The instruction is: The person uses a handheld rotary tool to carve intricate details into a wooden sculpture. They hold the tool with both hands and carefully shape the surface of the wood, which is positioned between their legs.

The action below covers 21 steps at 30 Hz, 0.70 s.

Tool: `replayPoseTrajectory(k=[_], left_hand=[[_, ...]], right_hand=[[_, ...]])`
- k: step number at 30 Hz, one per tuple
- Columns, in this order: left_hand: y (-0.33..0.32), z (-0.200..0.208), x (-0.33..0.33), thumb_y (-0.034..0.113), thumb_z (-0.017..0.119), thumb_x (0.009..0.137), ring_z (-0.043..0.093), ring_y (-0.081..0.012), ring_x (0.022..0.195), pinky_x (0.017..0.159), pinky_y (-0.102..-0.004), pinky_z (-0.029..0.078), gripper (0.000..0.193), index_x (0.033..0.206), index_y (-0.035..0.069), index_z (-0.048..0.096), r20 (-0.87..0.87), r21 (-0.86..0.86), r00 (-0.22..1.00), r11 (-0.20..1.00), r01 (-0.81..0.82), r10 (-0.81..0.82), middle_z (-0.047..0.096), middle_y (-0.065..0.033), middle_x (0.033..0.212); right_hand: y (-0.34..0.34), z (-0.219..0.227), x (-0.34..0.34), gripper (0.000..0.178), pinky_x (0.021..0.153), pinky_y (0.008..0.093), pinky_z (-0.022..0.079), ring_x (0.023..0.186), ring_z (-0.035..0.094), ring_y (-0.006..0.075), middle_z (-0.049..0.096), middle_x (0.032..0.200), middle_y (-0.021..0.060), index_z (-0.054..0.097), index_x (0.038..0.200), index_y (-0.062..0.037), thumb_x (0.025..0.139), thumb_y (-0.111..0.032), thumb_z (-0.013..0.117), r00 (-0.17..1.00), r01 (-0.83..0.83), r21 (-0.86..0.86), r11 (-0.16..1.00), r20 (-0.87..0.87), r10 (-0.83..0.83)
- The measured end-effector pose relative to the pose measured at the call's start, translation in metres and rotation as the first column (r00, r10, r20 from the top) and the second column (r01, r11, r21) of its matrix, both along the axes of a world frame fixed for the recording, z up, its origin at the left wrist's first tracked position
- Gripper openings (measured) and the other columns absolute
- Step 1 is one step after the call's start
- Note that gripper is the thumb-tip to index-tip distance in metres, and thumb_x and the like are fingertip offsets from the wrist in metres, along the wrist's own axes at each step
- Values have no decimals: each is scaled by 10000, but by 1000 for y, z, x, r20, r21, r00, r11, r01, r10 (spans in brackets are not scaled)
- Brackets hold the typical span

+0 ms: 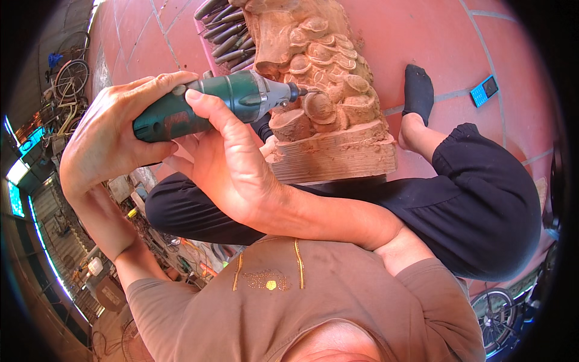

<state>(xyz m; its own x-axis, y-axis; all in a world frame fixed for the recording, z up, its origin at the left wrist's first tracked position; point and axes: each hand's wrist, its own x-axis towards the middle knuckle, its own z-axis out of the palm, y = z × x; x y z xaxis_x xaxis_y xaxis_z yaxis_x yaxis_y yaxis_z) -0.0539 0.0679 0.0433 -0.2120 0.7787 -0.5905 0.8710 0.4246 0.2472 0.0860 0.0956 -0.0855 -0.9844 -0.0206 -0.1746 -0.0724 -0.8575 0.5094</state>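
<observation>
A green and grey rotary tool [226,96] lies across both my hands, its nose toward the right. My left hand [111,123] is closed round its rear end, thumb below and fingers over the top. From underneath, my right hand [226,154] grips the middle of the body, its thumb laid along the near side; its other fingers are partly hidden. The short bit at the nose reaches a round, coin-like relief on a carved wooden block [338,157]. Rows of rounded and bowl-shaped forms cover the block, with fine dust on them.
A pink tray [208,45] of carving chisels [232,42] stands beyond the tool, beside the block. The block sits between my legs on red floor tiles [446,36]. A blue mobile phone [484,90] lies at right. Bicycles [71,78] and clutter line the left side.
</observation>
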Motion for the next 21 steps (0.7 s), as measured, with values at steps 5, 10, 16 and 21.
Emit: replayPoseTrajectory(k=[5,10,16,21], left_hand=[[2,-2,-7,123,791,477,710,-391,943,875,-424,561,900,1355,53,608,-26,5,999,999,37,-37,715,-181,1061],[10,5,-6,122,791,469,707,-402,938,876,-431,560,903,1350,48,605,-20,-52,1000,998,20,-21,713,-189,1052],[19,0,-4,66,761,561,657,-437,822,735,-426,554,732,1278,40,620,14,22,997,997,77,-77,683,-209,908],[22,2,-6,81,760,567,656,-435,817,725,-426,549,706,1260,43,632,3,24,995,995,101,-102,682,-209,903]], right_hand=[[2,1,-1,251,1004,353,446,1099,619,113,672,1105,-32,610,1161,-190,965,-320,697,1000,13,-7,1000,-13,-13],[1,3,-1,273,1011,355,442,1112,620,120,677,1126,-24,609,1178,-176,970,-335,688,999,28,-20,999,-20,-29],[4,-1,-2,289,1021,362,438,1117,621,118,684,1136,-31,609,1187,-181,970,-356,685,998,45,5,999,-36,-45],[7,3,-2,296,1032,367,436,1108,629,118,689,1133,-32,604,1189,-185,971,-370,683,999,51,11,999,-14,-51]])
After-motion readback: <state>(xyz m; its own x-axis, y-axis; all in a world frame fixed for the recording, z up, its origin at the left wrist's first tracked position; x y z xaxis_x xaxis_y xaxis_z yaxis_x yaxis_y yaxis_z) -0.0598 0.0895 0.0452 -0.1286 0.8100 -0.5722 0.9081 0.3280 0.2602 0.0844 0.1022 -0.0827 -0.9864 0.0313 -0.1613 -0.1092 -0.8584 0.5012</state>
